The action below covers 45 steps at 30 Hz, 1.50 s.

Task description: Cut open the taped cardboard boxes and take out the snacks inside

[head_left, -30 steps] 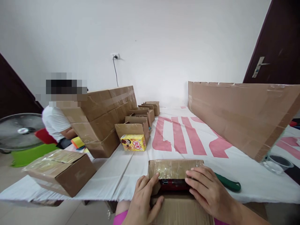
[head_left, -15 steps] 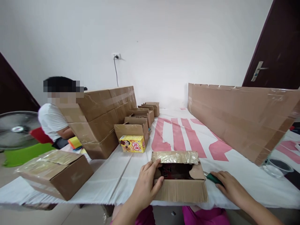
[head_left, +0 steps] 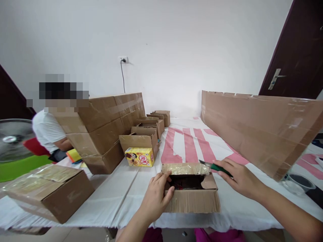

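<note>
A small open cardboard box (head_left: 191, 201) sits at the near edge of the white table (head_left: 118, 198), its far flap covered in yellowish tape. Something dark red and black lies inside it. My left hand (head_left: 155, 198) grips the box's left wall, thumb over the rim. My right hand (head_left: 239, 179) is closed round a green-handled utility knife (head_left: 214, 166). The blade points left, at the box's far right corner.
A taped box (head_left: 47, 191) overhangs the table's left end. Stacked cartons (head_left: 101, 131), a row of small open boxes (head_left: 141, 139) and a yellow snack box (head_left: 139, 157) line the left. A cardboard wall (head_left: 259, 124) runs along the right, a clear container (head_left: 297, 181) behind it. Another person (head_left: 47, 129) sits left, beside a fan.
The box moved from my lap onto the table. My right hand left the box, took up the green knife from the table and raised it to the box's far right corner.
</note>
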Available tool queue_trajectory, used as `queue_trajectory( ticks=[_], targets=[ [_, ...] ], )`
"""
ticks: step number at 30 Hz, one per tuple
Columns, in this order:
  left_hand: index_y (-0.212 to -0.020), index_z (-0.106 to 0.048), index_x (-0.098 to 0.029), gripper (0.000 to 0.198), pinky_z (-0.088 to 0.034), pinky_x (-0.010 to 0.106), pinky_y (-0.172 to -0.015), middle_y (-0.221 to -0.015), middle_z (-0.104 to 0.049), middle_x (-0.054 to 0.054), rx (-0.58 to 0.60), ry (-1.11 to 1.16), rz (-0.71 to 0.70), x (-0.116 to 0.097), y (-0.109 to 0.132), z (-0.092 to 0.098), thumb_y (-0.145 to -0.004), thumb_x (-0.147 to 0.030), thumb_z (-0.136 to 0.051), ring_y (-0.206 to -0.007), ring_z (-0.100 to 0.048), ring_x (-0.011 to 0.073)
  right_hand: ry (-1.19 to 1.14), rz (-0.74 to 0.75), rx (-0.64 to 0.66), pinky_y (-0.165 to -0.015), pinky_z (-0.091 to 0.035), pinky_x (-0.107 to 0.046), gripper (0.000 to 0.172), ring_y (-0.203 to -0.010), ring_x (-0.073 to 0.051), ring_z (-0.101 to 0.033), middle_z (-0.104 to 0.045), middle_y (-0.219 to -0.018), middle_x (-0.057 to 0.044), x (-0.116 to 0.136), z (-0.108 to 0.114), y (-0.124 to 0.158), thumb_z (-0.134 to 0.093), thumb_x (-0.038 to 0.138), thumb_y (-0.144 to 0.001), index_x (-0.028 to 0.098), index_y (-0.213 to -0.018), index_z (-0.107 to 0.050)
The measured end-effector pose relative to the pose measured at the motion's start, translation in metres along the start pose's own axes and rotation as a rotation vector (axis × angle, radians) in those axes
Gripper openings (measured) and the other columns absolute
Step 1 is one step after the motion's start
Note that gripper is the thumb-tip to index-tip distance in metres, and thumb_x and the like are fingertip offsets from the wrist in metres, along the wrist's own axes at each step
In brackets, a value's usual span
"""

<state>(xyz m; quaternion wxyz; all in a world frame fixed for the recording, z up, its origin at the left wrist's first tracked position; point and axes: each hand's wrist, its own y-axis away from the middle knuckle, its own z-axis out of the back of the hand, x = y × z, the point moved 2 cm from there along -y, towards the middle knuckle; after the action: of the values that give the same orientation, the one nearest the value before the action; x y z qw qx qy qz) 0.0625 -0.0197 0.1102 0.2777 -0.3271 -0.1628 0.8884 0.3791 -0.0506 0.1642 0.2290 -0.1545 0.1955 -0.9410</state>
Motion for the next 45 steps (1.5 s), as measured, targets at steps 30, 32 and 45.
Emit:
queue_trajectory(
  ticks=[30,32,45],
  targets=[
    [-0.125,-0.053,-0.013,0.042,-0.046,0.050,-0.092,-0.113,-0.062,0.016,0.178,-0.161,0.076,-0.006,-0.010,0.002,-0.092,-0.036,-0.041,-0.108,-0.055,0.0307,-0.054,0.432,0.255,-0.070,-0.045,-0.030,0.028,-0.082,-0.019,-0.059,-0.065,-0.094,-0.008,-0.018,-0.034,-0.078,-0.056,0.029,-0.088,0.022,-0.113,-0.067],
    [-0.125,-0.053,-0.013,0.041,-0.046,0.050,-0.092,-0.113,-0.063,0.016,0.176,-0.159,0.072,-0.007,-0.010,0.002,-0.092,-0.035,-0.041,-0.108,-0.055,0.0306,-0.071,0.450,0.245,-0.072,-0.046,-0.031,0.029,-0.083,-0.020,-0.059,-0.065,-0.095,-0.009,-0.017,-0.037,-0.079,-0.054,0.031,-0.089,0.022,-0.114,-0.067],
    [-0.120,-0.054,-0.012,0.038,-0.044,0.050,-0.092,-0.112,-0.064,0.015,0.196,-0.172,0.056,-0.010,-0.012,0.002,-0.092,-0.034,-0.041,-0.110,-0.053,0.0314,-0.190,0.347,0.297,-0.078,-0.049,-0.032,0.034,-0.087,-0.020,-0.063,-0.070,-0.096,-0.010,-0.006,-0.037,-0.080,-0.046,0.033,-0.094,0.018,-0.118,-0.064]
  ],
)
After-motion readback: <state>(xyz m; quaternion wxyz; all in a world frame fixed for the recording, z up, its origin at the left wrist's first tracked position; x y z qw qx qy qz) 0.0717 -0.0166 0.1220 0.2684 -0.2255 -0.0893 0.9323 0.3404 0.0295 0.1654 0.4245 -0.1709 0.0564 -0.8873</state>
